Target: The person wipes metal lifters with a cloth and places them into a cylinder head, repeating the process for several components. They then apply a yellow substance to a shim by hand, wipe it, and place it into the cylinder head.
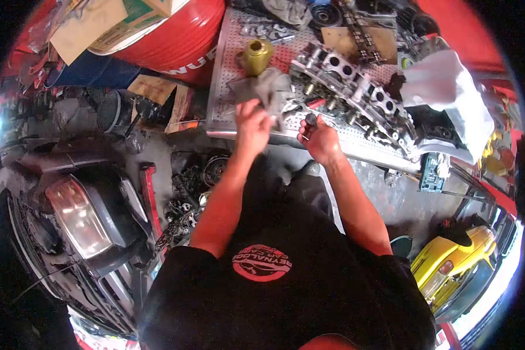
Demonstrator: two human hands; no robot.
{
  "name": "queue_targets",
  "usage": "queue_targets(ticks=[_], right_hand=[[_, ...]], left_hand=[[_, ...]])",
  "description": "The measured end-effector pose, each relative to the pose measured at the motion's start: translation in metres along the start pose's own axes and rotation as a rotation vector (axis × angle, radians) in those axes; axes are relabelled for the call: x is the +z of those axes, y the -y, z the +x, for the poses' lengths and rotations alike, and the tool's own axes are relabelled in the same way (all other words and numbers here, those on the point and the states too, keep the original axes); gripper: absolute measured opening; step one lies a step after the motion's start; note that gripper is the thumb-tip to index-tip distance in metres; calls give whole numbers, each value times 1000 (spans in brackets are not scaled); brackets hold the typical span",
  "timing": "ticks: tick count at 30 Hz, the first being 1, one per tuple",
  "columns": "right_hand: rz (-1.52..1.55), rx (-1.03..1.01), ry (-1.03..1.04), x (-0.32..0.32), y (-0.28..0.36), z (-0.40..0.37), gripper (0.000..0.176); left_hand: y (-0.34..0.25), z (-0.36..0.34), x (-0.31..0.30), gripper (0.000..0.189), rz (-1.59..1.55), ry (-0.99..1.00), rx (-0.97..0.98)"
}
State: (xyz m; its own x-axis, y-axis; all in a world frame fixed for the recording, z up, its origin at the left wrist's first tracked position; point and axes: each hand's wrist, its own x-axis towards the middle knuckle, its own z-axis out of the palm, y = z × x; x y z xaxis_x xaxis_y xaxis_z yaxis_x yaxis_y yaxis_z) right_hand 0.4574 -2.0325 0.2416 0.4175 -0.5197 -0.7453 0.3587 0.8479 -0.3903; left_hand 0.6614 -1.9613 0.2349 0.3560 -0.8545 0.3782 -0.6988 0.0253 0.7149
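Observation:
My left hand (252,129), a little blurred, has its fingers curled at the lower edge of a crumpled grey rag (274,86) and appears to grip it. Palm up, my right hand (323,143) pinches a small dark cylindrical part (311,119) between thumb and fingers; its exact kind does not show. Beyond that hand, a metal cylinder head (347,87) lies slantwise across the perforated metal workbench (219,105). A gold-coloured bottle (258,55) stands behind the rag. Near my right fingertips lies a small red object (315,103).
A red drum (186,38) stands left of the bench, with cardboard on top. At the back lie a timing chain (361,35) and loose metal parts (268,29). White cloth (443,81) covers the right end. A dark car part with a headlight (79,216) is at lower left.

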Motion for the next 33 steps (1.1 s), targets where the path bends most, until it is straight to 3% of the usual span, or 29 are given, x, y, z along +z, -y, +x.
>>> queue_targets(ticks=[3,5,8,11,12,13,15,16,17,19,21,23,26,28,30,31,32,33], right_hand=[[1,37,15,65,-11,5,38],[-56,-11,-16,88,-26,18,40],[-24,-28,38,76,-34,45,40],[-96,-56,-8,95,-35,31,42],[-103,-71,-3,109,-34,21,37],[-153,-119,19,101,-40,27,35],[-245,-217,63,79,-55,47,31],[-590,-340,-86,85,-49,40,22],[-682,-403,-38,86,-42,34,20],[-860,-523,35,78,-31,24,19],[-1106,-612,17,86,-22,8,16],[-1251,-786,-19,63,-32,29,32],[-1073,-761,-33,89,-23,10,37],[-1200,-623,-119,113,-20,-12,33],[-1183,-537,-127,119,-19,-9,28],[-946,-528,-69,117,-23,-4,27],[-710,-524,-13,117,-23,2,25],[-476,-522,44,117,-20,6,24]], left_hand=[[-14,7,0,21,-354,67,-85],[-28,25,-3,17,-715,254,-520],[-6,27,24,11,-587,58,-328],[-2,38,28,14,-663,1,-654],[10,39,33,7,-724,6,-761],[11,45,33,9,-912,-35,-903],[1,51,16,11,-1235,-205,-957],[7,55,6,15,-1370,-252,-1026],[15,55,-10,15,-1425,-150,-1091],[-3,76,-49,18,-1641,55,-1111],[3,66,-34,20,-1202,503,-1057],[-2,61,-11,19,-726,511,-459],[5,68,4,16,-544,454,-453],[1,67,3,15,-500,394,-528],[4,69,6,2,-882,278,-856],[4,70,3,7,-1099,231,-1050],[4,67,-4,13,-1274,341,-1216],[16,62,-18,16,-1393,477,-1208]])
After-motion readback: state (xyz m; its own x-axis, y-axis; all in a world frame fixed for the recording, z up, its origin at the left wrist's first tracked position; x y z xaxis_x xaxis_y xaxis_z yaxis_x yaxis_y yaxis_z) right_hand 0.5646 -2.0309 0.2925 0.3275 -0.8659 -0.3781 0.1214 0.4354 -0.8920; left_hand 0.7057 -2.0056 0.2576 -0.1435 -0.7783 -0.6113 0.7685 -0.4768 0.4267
